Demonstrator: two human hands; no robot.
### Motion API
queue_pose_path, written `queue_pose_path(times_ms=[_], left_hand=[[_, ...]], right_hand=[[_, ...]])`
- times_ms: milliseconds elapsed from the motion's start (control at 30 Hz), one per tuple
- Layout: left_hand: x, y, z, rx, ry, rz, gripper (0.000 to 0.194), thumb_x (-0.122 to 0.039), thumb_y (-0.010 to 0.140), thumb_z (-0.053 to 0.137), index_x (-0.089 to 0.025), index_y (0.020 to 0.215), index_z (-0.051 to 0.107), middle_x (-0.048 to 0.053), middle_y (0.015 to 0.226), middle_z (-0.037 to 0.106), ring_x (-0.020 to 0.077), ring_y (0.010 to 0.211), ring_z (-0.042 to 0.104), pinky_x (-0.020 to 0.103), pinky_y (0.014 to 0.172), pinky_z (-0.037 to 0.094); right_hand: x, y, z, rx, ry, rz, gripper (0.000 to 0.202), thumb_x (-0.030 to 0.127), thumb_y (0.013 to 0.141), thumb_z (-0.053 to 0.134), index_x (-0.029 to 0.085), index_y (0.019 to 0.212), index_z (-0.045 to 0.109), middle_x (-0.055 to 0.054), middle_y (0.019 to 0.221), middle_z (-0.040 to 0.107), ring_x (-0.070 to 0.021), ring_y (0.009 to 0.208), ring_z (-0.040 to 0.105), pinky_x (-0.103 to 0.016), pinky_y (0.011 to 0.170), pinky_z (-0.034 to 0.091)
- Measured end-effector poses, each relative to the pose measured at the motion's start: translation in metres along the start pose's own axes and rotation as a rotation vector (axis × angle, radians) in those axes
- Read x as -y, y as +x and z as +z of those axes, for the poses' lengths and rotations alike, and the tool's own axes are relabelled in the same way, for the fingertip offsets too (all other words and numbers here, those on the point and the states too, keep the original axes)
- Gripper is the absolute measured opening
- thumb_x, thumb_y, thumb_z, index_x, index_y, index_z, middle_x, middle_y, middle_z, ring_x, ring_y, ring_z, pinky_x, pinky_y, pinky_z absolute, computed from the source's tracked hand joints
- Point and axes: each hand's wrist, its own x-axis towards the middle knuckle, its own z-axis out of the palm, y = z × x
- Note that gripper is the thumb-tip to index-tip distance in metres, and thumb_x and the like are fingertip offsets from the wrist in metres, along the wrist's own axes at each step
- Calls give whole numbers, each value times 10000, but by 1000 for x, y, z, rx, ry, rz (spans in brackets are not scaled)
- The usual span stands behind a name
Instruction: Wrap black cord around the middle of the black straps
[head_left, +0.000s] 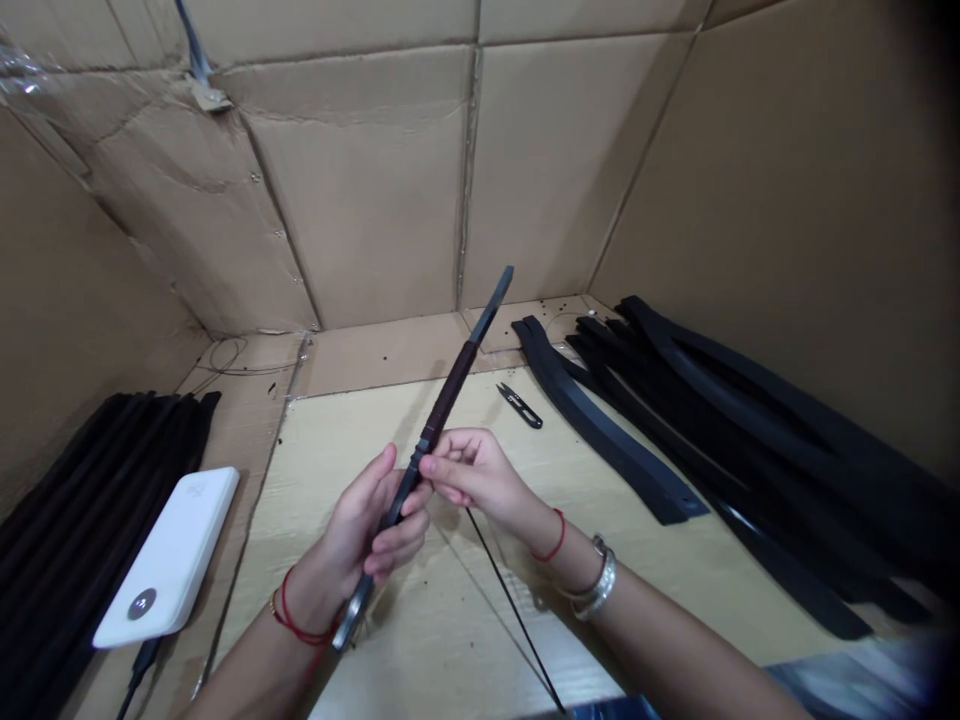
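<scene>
A long, thin dark strip (491, 312) slants up and away across the middle of the view. Dark brown wrapping (451, 392) covers its middle stretch. My left hand (379, 520) is closed around the strip's lower part, whose near end looks shiny and metallic. Just below the wrapping, my right hand (476, 470) has thumb and fingers pinched together against the strip. From beneath that hand a dark cord (511, 598) runs tautly down to the bottom edge. My right fingers seem to grip this cord, though the grip itself is partly hidden.
Black thread snips (520, 406) lie on the pale board (360, 430) beyond my hands. Several curved black strips (720, 440) are piled at right. Dark wrapped strips (90, 470) lie at left under a white power bank (171, 560). Cardboard walls (360, 190) enclose the surface.
</scene>
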Motion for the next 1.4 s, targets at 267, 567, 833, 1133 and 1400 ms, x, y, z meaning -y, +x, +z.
queue_pose_path(times_ms=[267, 567, 833, 1133, 1400], left_hand=[[14, 8, -10, 37, -134, 34, 468, -587, 877, 468, -172, 664, 509, -103, 358, 289, 38, 250, 126, 125, 230, 200], [17, 9, 0, -161, 20, -83, 605, -739, 799, 443, -175, 587, 491, -63, 369, 376, 51, 256, 295, 155, 262, 272], [5, 10, 1, -633, 604, 309, 505, -660, 773, 583, -165, 684, 539, -28, 409, 525, 84, 331, 451, 185, 356, 343], [3, 2, -6, -199, -54, -18, 412, -499, 918, 455, -204, 632, 443, -115, 307, 267, 44, 220, 125, 137, 224, 177], [14, 15, -4, -197, -52, -141, 496, -567, 913, 365, -170, 653, 509, -73, 403, 349, 49, 280, 249, 157, 295, 242]], right_hand=[[3, -1, -2, -95, -391, -93, 372, 477, 786, 707, 153, 650, 583, 23, 537, 552, -87, 497, 469, -214, 449, 326], [-7, -2, 4, -145, -220, -60, 427, 526, 708, 750, 119, 658, 631, 17, 522, 565, -95, 462, 515, -207, 409, 339], [-5, 2, 2, -120, -135, -108, 312, 429, 747, 749, 129, 725, 667, 13, 603, 589, -92, 528, 493, -232, 486, 372], [0, 1, 2, -12, -70, -41, 343, 381, 719, 782, 144, 950, 691, 69, 543, 531, -61, 457, 425, -204, 433, 314], [-7, 1, 2, -103, -219, -49, 293, 408, 774, 716, 155, 675, 608, 51, 513, 530, -91, 455, 517, -216, 438, 380]])
